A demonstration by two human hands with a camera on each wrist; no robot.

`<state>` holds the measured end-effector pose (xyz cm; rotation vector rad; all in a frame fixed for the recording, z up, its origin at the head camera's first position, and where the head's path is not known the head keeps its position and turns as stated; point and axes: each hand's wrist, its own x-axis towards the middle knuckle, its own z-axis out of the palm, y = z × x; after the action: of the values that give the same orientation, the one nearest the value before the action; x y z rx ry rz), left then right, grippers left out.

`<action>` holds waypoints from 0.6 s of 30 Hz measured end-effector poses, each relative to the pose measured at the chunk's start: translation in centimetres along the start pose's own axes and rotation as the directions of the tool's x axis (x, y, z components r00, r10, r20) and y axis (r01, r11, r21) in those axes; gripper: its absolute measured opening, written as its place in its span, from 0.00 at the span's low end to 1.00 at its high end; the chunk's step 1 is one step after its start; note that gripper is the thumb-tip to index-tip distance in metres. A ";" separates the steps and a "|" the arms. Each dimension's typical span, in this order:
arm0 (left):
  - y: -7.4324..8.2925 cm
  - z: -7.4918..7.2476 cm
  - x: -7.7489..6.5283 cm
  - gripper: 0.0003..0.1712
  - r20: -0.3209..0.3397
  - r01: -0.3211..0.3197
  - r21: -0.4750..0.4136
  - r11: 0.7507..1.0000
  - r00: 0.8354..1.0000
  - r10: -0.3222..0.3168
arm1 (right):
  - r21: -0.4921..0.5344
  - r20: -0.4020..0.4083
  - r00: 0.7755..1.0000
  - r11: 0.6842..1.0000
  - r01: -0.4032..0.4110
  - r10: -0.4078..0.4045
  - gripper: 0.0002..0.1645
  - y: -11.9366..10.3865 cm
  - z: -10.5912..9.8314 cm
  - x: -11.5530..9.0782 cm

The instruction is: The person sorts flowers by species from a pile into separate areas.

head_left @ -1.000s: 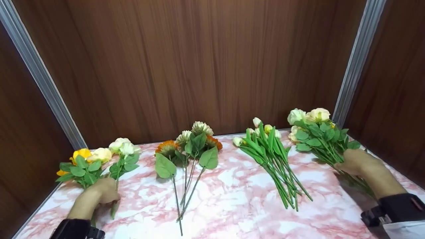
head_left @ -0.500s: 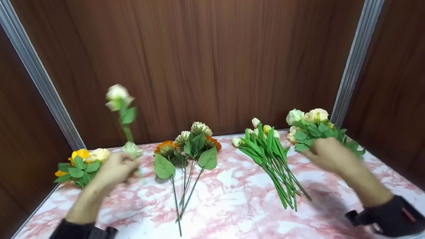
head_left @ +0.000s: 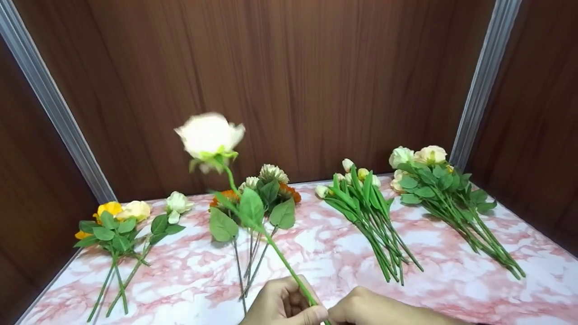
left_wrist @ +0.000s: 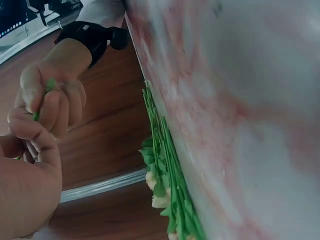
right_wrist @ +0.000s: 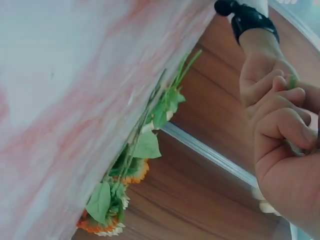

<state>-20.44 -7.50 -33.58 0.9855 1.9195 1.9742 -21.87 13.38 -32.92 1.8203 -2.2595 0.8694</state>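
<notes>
A white rose (head_left: 210, 135) on a long green stem stands tilted up to the left in the head view, its bloom slightly blurred. My left hand (head_left: 280, 304) pinches the lower stem between thumb and curled fingers. Right beside it, my right hand (head_left: 365, 307) meets the same stem near its bottom end. The left wrist view shows the right hand (left_wrist: 55, 97) curled around the stem, whose cut end (left_wrist: 50, 84) pokes out of the fist. From the right wrist view, both hands come together, with the right hand (right_wrist: 285, 135) nearer the camera.
On the marbled table (head_left: 180, 280) lie yellow and cream roses (head_left: 122, 212), a second white rose (head_left: 177, 203), orange and cream flowers (head_left: 271, 194) behind the held stem, tulips (head_left: 361, 194), and a rose bunch (head_left: 433, 180) at right. Brown panels (head_left: 289, 90) enclose the back and sides.
My left hand has lifted the white rose from the left pile and carried it to the front middle. My right hand has left the right bunch and joined it at the stem.
</notes>
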 end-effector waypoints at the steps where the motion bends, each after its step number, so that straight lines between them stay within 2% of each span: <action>1: 0.0 0.1 -0.1 0.14 -0.003 -0.006 0.008 1.000 1.000 0.006 | -0.015 -0.014 1.000 1.000 0.017 -0.017 0.15 0.1 0.1 0.0; 6: 0.1 0.2 -0.1 0.13 0.011 -0.058 0.149 0.987 0.998 0.057 | -0.041 0.007 1.000 0.999 0.006 -0.006 0.13 0.4 0.1 -0.2; 10: -0.1 0.1 -0.1 0.10 0.064 -0.161 0.257 0.953 0.987 0.149 | -0.018 0.002 1.000 1.000 -0.014 0.014 0.14 0.1 0.0 -0.1; 13: -0.1 -0.1 0.1 0.07 0.108 -0.205 0.315 0.927 0.978 0.179 | -0.035 -0.018 0.999 0.999 -0.037 0.036 0.13 0.0 -0.2 0.0; 15: 0.1 -0.8 0.3 0.08 0.122 -0.202 0.373 0.906 0.978 0.168 | -0.044 -0.028 0.998 0.997 -0.061 0.060 0.13 0.1 -0.8 -0.1; 17: 0.7 -1.9 0.6 0.09 0.090 -0.146 0.448 0.882 0.989 0.118 | -0.034 -0.060 0.993 0.994 -0.105 0.103 0.13 0.6 -1.9 -0.3; 18: 1.0 -2.8 0.7 0.09 0.062 -0.115 0.500 0.859 0.993 0.097 | -0.011 -0.070 0.985 0.987 -0.162 0.161 0.12 1.0 -2.8 -0.5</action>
<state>-22.37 -9.45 -32.24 1.2587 2.4740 1.5078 -23.36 15.26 -31.16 1.5923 -2.3888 0.9194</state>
